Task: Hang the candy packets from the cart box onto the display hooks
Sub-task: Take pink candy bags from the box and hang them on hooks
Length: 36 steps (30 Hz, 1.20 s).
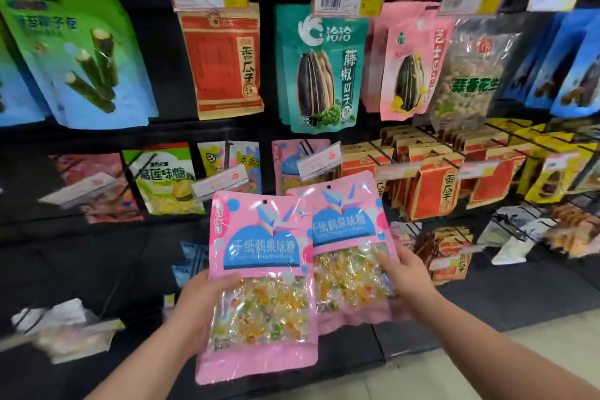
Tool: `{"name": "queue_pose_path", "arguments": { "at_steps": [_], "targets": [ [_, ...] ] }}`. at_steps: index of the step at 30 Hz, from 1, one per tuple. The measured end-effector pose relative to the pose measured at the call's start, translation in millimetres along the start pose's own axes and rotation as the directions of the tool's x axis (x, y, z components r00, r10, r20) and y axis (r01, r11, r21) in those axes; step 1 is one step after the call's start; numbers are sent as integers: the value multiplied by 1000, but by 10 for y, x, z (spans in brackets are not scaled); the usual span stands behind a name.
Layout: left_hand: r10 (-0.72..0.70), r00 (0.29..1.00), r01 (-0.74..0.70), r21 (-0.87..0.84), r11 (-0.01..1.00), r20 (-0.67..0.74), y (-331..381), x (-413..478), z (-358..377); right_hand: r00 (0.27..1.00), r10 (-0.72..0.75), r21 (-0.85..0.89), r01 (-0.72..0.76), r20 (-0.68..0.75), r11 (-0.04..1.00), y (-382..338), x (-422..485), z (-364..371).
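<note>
Two pink candy packets with blue labels and clear windows of wrapped sweets are held up before the display. My left hand (198, 302) grips the left packet (259, 256) by its left edge, thumb on the front. My right hand (406, 276) grips the right packet (347, 230) at its right edge; this packet lies partly behind the left one. Just above them, a matching pink packet (289, 159) hangs on a display hook (306, 148) with a price tag (319, 161) at its tip. The cart box is out of view.
Black pegboard racks hold hanging snacks: a teal seed bag (321, 68), a red seed bag (224, 62), green durian candy (165, 182), orange packs (431, 185) on long hooks to the right. Hook tips and price tags jut out toward me. Pale floor lies at the lower right.
</note>
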<state>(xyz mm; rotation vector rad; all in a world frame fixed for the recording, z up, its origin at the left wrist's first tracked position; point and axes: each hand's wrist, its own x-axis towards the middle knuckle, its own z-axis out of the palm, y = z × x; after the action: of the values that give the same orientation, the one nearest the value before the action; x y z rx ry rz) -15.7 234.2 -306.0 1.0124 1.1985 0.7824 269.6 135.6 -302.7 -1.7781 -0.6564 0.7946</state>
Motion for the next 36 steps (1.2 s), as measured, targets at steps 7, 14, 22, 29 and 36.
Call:
{"name": "queue_pose_path", "arguments": {
  "at_steps": [7, 14, 22, 29, 36],
  "targets": [
    [-21, 998, 19, -28, 999, -62, 33, 53, 117, 997, -46, -16, 47, 54, 999, -27, 402, 84],
    [-47, 994, 42, -44, 998, -100, -3, 119, 176, 989, -4, 47, -2, 146, 999, 60, 570, 110],
    [-69, 994, 65, -41, 997, -87, -49, 182, 174, 991, 12, 84, -24, 134, 996, 120, 651, 148],
    [-41, 995, 36, -58, 998, -96, -22, 173, 185, 995, 37, 44, -41, 93, 998, -35, 952, 332],
    [-60, 994, 53, -70, 996, -90, -102, 227, 278, 982, 131, -59, -124, 134, 991, 68, 1513, 517]
  ]
}}
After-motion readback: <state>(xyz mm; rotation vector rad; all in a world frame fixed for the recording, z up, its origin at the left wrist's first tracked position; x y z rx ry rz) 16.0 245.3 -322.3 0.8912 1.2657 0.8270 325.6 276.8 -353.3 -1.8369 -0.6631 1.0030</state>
